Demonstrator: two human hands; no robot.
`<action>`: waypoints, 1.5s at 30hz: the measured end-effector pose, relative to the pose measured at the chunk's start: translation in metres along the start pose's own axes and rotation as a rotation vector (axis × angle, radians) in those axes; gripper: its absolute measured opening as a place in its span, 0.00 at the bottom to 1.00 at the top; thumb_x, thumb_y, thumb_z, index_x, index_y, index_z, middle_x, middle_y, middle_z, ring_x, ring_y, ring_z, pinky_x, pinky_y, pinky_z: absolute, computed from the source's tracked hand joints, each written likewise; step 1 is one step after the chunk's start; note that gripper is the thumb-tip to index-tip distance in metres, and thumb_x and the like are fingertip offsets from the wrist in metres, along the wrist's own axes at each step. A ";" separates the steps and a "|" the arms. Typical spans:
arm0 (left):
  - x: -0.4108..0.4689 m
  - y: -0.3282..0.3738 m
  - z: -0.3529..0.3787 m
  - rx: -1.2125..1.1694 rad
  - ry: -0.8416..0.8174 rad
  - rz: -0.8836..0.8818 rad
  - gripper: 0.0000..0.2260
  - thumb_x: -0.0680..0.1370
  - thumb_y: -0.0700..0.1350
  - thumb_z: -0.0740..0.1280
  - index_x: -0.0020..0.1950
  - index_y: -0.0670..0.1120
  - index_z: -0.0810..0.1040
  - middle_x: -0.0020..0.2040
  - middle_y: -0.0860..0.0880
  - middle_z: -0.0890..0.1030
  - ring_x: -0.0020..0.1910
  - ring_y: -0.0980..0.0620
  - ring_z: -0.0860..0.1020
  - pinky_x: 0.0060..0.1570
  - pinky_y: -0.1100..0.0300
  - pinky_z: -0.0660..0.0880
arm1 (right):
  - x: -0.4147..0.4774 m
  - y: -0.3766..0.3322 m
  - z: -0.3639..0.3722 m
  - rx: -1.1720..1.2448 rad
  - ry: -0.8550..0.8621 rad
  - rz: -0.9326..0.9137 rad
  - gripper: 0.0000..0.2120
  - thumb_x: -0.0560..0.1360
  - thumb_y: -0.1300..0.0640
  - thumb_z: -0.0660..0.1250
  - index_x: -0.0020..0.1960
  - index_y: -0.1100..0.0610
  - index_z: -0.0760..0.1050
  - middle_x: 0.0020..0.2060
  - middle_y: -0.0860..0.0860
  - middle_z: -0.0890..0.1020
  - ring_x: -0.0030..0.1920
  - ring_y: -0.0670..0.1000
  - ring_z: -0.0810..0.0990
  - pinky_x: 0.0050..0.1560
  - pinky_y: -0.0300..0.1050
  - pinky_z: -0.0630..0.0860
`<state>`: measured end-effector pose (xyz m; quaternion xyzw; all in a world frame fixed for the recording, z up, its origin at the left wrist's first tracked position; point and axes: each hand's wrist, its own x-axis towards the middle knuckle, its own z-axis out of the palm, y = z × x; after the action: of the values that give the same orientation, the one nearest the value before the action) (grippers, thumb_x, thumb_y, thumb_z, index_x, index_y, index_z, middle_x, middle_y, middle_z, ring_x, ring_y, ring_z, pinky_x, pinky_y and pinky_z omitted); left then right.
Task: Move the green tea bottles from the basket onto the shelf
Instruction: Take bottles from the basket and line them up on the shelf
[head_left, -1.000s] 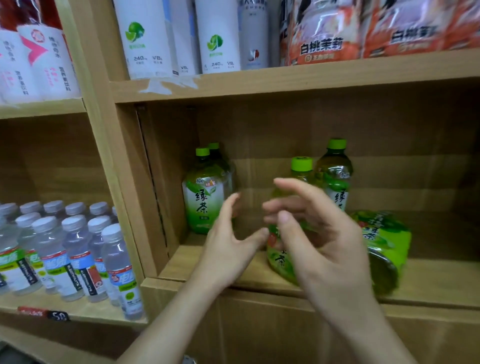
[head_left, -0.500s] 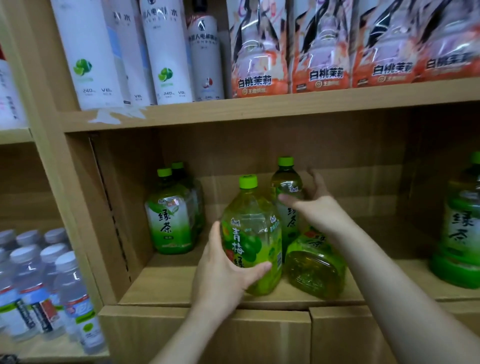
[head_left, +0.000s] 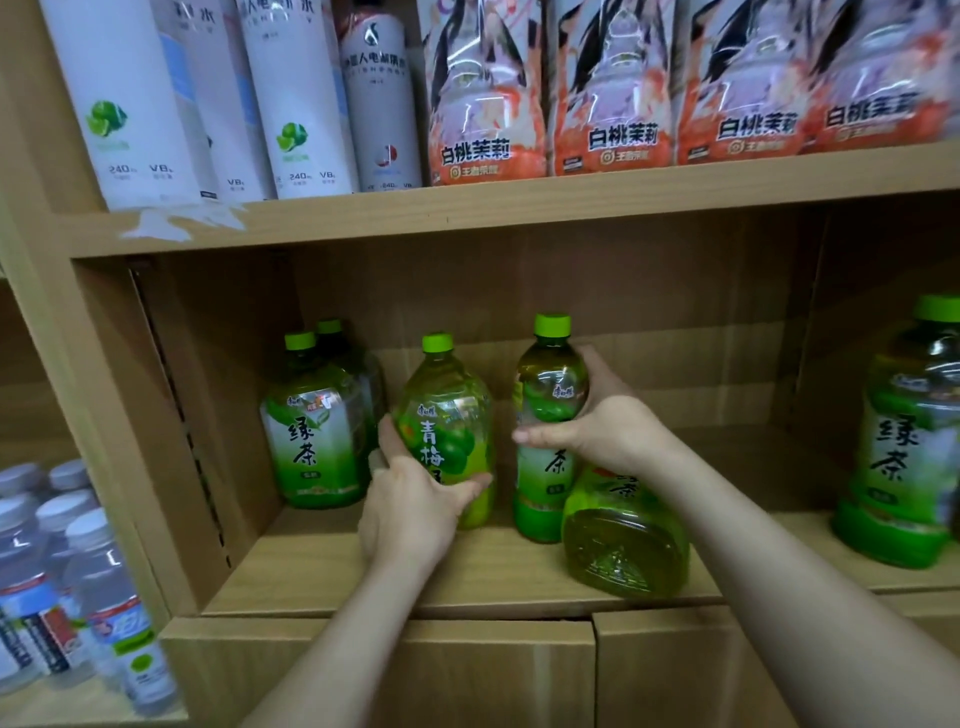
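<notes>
Wooden shelf (head_left: 322, 571): left hand (head_left: 410, 499) grips pale green bottle (head_left: 447, 410); right hand (head_left: 597, 421) grips green tea bottle (head_left: 550, 384), seemingly upright.

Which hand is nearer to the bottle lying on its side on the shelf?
Right. The right hand is just above the lying bottle, gripping the upright green tea bottle beside it; the left hand is further left, holding the lighter green bottle.

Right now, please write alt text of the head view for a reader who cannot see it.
On a wooden shelf, the left hand grips a pale bottle and the right hand grips a tea bottle, both upright with green caps. A third bottle lies on its side in front of it.
</notes>
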<state>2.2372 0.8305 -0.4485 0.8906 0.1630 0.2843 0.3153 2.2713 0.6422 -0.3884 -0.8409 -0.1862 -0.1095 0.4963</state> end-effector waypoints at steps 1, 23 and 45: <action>0.004 0.002 0.004 -0.003 -0.019 -0.011 0.53 0.61 0.64 0.75 0.75 0.50 0.47 0.67 0.43 0.69 0.60 0.38 0.74 0.49 0.48 0.74 | -0.005 -0.005 0.002 -0.038 -0.014 0.004 0.44 0.49 0.40 0.81 0.61 0.44 0.65 0.49 0.43 0.82 0.51 0.45 0.82 0.55 0.51 0.79; -0.039 0.040 -0.011 -0.593 -0.342 0.312 0.35 0.71 0.47 0.74 0.70 0.61 0.58 0.56 0.66 0.71 0.56 0.71 0.71 0.53 0.73 0.69 | -0.060 0.011 -0.048 -0.117 -0.249 0.591 0.60 0.51 0.33 0.72 0.76 0.51 0.50 0.68 0.56 0.68 0.56 0.55 0.73 0.50 0.54 0.79; -0.022 -0.041 -0.085 -0.080 0.186 0.181 0.39 0.72 0.46 0.73 0.76 0.44 0.53 0.70 0.41 0.68 0.68 0.41 0.67 0.67 0.51 0.65 | -0.058 0.013 -0.030 0.035 -0.452 0.470 0.76 0.39 0.35 0.80 0.77 0.58 0.48 0.68 0.59 0.72 0.62 0.56 0.76 0.66 0.53 0.71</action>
<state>2.1639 0.8905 -0.4299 0.8582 0.0990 0.3993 0.3071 2.2238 0.5986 -0.4055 -0.8552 -0.0943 0.2008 0.4684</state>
